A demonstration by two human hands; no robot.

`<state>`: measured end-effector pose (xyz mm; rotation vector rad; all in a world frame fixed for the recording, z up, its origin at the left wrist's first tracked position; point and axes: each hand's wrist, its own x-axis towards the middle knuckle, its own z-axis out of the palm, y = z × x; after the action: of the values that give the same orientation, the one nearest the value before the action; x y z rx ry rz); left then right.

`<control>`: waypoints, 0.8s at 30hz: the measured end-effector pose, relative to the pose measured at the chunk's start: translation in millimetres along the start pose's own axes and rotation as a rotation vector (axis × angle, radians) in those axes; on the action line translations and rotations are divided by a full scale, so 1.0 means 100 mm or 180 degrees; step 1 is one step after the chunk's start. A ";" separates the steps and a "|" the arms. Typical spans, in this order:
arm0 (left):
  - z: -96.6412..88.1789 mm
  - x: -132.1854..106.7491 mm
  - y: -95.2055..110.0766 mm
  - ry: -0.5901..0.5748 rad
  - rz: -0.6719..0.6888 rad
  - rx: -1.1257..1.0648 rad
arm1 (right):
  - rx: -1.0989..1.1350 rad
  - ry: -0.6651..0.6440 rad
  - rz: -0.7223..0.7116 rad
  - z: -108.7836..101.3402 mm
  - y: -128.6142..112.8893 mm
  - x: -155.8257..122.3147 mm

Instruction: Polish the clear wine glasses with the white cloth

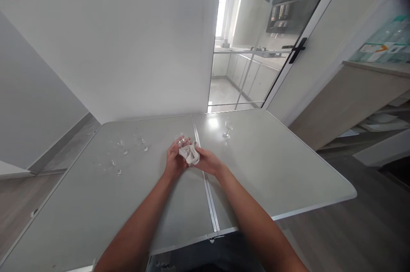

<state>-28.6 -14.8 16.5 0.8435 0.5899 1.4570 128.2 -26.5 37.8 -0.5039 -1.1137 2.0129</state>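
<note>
My left hand (174,157) is closed around a clear glass (180,140), held above the middle of the grey folding table (272,169). My right hand (206,161) grips a crumpled white cloth (191,153) and presses it against the glass. Both hands meet over the table's centre seam. A second clear stemmed glass (227,129) stands upright on the right half of the table, beyond my hands.
Several small clear glass items (123,152) lie scattered on the left half of the table. A white wall stands behind the table. A glass door with a black handle (297,50) opens to a kitchen at the back right. Wooden shelving (361,92) stands to the right.
</note>
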 end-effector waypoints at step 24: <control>-0.04 0.02 -0.07 0.0062 0.0260 -0.0026 | -0.2855 0.0853 -0.0255 -0.11 0.03 0.04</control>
<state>-28.0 -11.9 9.0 0.8563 0.5692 1.5424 131.4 -18.4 29.6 -1.1094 -1.7900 1.2342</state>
